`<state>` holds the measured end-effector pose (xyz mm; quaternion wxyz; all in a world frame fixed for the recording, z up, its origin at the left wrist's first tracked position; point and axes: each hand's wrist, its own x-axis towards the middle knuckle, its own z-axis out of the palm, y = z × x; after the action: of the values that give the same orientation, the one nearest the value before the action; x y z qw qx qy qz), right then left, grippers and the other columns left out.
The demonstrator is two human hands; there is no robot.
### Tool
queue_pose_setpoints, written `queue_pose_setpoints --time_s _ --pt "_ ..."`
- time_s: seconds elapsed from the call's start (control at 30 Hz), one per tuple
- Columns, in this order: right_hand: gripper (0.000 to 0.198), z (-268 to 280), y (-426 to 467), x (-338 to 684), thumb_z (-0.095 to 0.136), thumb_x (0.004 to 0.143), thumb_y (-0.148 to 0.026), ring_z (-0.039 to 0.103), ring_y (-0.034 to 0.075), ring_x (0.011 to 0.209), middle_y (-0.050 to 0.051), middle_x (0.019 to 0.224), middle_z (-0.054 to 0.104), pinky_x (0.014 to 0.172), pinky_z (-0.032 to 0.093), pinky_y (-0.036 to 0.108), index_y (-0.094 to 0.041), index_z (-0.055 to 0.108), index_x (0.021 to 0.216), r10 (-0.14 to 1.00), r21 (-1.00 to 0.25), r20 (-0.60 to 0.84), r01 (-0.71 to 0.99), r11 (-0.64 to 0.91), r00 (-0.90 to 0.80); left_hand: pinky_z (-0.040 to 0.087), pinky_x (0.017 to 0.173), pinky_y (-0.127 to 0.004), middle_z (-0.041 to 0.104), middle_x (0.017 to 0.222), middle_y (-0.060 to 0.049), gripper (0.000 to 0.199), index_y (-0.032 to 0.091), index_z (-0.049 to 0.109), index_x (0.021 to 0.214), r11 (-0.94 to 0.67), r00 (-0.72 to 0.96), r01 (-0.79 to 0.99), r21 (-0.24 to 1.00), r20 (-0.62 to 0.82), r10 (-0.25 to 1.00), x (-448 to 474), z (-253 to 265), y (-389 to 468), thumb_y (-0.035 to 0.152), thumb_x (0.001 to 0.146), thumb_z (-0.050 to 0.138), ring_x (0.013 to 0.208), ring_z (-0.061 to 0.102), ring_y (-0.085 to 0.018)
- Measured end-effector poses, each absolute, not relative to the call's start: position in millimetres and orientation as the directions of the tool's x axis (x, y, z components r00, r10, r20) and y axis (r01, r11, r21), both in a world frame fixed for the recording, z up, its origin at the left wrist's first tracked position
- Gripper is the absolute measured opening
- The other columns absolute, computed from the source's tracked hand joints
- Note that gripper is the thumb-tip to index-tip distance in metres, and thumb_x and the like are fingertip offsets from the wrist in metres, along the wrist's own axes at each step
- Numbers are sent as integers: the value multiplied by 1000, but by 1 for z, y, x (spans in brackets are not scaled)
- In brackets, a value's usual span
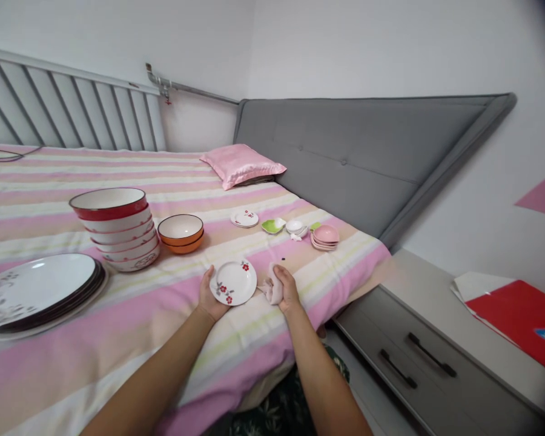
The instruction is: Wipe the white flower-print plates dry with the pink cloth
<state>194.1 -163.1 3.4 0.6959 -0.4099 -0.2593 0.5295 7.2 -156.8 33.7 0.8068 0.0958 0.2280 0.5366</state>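
Note:
My left hand [209, 298] grips a small white plate [237, 280] with red flowers by its left edge, tilted so its face shows. In my right hand [287, 288] is a bunched pale cloth [272, 286], just right of the plate. Beyond the hands, small flowered plates [244, 218] lie stacked on the striped bedsheet. To their right sit a green leaf-shaped dish [273, 226], small white bowls [296, 228] and a stack of pink dishes [325, 237].
Left of my hands stand two orange bowls [180, 235], a tall stack of red-rimmed bowls [125, 233] and a stack of large plates [40, 287]. A pink pillow [244, 165] rests by the grey headboard [345, 145]. At right is a drawer cabinet [409, 345] bearing a red bag [518, 315].

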Motion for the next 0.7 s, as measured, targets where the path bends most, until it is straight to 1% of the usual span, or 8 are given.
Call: queue_pose_setpoints --time_s 0.2,0.33,0.47,0.6,0.63,0.7 --pt "32 12 -189 183 77 56 -37 60 14 67 1 73 65 60 48 24 -15 66 77 952 -955 35 -271 121 304 39 97 -53 71 100 -16 46 10 57 119 415 348 -813 408 -232 908 5 40 -166 37 82 52 100 63 -33" --pt "31 36 -191 184 73 61 -38 62 19 79 5 83 69 69 50 28 -15 67 81 948 -984 147 -58 170 283 41 96 -51 72 99 -15 48 9 54 122 412 347 -815 409 -224 910 8 43 -163 36 82 52 99 64 -32" --pt "24 71 -179 192 70 65 -35 63 21 86 5 89 70 81 48 32 -17 68 81 940 -957 281 132 259 192 41 95 -51 72 96 -15 46 9 56 119 428 357 -817 387 -244 902 9 39 -157 37 83 49 96 65 -32" --pt "18 95 -162 197 71 66 -30 63 21 90 4 90 70 85 47 32 -19 69 81 929 -912 363 235 337 76 40 96 -50 73 95 -15 43 10 58 117 435 358 -821 370 -260 897 10 36 -152 36 83 49 97 65 -32" --pt "17 97 -158 198 69 68 -29 63 20 89 4 90 70 85 47 32 -20 69 82 916 -875 401 305 376 20 40 97 -50 73 96 -15 44 10 58 117 442 365 -818 368 -261 893 11 37 -150 36 83 49 97 65 -32" --pt "14 98 -149 199 68 71 -27 64 19 88 3 91 69 84 47 31 -21 68 84 895 -817 440 377 435 -81 40 96 -51 72 98 -16 46 9 56 120 467 392 -805 365 -263 881 14 42 -142 36 83 49 98 65 -32"
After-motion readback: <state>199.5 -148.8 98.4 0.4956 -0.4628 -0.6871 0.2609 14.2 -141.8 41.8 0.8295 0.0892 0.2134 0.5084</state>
